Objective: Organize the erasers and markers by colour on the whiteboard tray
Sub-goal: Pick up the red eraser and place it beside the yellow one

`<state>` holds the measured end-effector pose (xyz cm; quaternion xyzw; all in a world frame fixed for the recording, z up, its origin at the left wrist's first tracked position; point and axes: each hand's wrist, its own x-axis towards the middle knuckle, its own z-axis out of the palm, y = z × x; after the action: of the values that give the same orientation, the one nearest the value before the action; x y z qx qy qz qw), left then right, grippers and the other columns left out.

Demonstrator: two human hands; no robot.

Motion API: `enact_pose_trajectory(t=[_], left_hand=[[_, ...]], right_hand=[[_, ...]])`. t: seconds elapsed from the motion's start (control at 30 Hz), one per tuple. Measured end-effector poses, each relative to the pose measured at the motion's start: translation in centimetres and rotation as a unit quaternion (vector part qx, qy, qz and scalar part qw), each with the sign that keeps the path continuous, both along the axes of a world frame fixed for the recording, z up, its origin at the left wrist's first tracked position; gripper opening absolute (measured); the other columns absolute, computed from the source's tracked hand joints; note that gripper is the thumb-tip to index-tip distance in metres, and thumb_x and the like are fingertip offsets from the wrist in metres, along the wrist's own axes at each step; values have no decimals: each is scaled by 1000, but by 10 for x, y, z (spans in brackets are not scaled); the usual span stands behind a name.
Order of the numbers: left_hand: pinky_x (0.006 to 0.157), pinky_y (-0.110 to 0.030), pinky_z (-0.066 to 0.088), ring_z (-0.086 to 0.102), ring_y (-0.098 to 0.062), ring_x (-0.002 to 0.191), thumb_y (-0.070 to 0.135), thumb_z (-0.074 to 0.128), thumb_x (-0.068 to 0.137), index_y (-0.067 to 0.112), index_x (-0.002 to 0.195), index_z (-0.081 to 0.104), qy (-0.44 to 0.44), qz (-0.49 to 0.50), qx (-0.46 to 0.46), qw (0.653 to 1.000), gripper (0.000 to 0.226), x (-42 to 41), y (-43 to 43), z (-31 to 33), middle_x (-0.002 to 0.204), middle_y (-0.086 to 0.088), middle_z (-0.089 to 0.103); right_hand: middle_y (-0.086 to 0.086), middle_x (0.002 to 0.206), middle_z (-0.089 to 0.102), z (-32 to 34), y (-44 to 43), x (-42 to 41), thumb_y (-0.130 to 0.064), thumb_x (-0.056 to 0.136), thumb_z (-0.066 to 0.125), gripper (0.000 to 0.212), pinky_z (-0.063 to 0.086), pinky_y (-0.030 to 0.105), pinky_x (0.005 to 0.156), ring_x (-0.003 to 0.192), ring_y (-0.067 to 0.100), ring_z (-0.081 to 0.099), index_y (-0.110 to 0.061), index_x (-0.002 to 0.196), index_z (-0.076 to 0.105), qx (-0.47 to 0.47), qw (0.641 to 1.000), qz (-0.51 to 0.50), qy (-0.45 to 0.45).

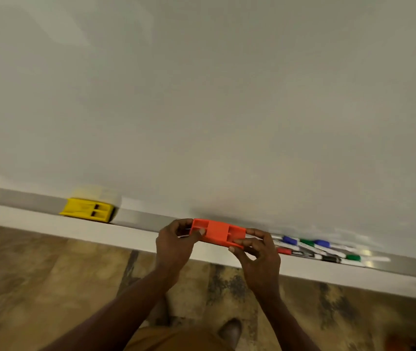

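Note:
An orange eraser (216, 232) is over the whiteboard tray (136, 221) near the middle, gripped at both ends. My left hand (176, 243) pinches its left end and my right hand (257, 252) pinches its right end. Whether it rests on the tray or hovers just above, I cannot tell. A yellow eraser (88, 209) lies on the tray further left. Right of my hands lies a loose pile of markers (318, 249) with blue, green, red and black caps; their left ends are hidden behind my right hand.
The whiteboard (202, 97) fills the upper view, blank. A white ledge (50, 224) runs along the tray's front. Below is a mottled brown floor (37, 274), with my shoe (231, 330) under my arms.

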<state>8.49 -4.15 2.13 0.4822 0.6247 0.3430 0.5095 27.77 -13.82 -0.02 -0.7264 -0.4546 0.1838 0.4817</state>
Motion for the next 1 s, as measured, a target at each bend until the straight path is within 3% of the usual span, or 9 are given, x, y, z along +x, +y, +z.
enact_pose_trajectory(t=[0.17, 0.3, 0.37, 0.47, 0.6, 0.77, 1.0], left_hand=[[75, -21, 55, 73, -1, 92, 35, 94, 78, 24, 115, 78, 91, -6, 58, 994, 42, -66, 17, -5, 99, 14, 79], [75, -20, 53, 73, -11, 95, 33, 94, 78, 20, 121, 75, 133, -8, 77, 988, 49, -106, 36, -15, 109, 5, 78], [74, -18, 53, 73, -16, 98, 33, 94, 78, 17, 125, 73, 150, -9, 85, 985, 54, -121, 45, -22, 116, 0, 74], [81, -31, 61, 71, -23, 102, 32, 95, 76, 14, 129, 70, 167, -12, 91, 982, 61, -137, 59, -36, 123, -6, 67], [93, -50, 60, 65, -28, 112, 35, 93, 77, 12, 130, 67, 181, -13, 96, 979, 63, -151, 69, -47, 125, -8, 65], [95, -45, 55, 59, -29, 118, 35, 92, 78, 14, 122, 65, 197, -36, 96, 975, 56, -160, 73, -57, 124, -7, 66], [95, -43, 50, 54, -30, 122, 38, 91, 79, 15, 124, 65, 202, -53, 92, 974, 57, -170, 79, -62, 130, -9, 65]], right_hand=[[-13, 121, 66, -17, 39, -71, -16, 72, 94, 23, 57, 28, 82, 102, 8, 67, -25, 88, 79, -21, 1000, 19, 1], [-9, 125, 67, -35, 63, -115, -15, 74, 92, 24, 56, 23, 83, 96, 13, 70, -21, 94, 80, -52, 998, 26, 7], [-7, 126, 67, -42, 74, -133, -15, 76, 91, 24, 59, 29, 85, 95, 16, 72, -19, 97, 80, -66, 997, 28, 8], [-3, 128, 67, -49, 91, -157, -14, 80, 88, 23, 61, 41, 88, 98, 20, 72, -17, 101, 80, -81, 996, 19, 13], [-3, 128, 67, -59, 106, -181, -13, 83, 84, 23, 60, 43, 90, 102, 22, 71, -19, 104, 79, -87, 996, 18, 7], [-2, 131, 67, -62, 119, -204, -13, 84, 83, 27, 58, 37, 96, 109, 20, 69, -20, 109, 78, -96, 995, 17, -13], [-3, 134, 66, -70, 128, -217, -18, 84, 83, 26, 57, 45, 98, 113, 19, 68, -23, 109, 78, -109, 993, 25, -21]])
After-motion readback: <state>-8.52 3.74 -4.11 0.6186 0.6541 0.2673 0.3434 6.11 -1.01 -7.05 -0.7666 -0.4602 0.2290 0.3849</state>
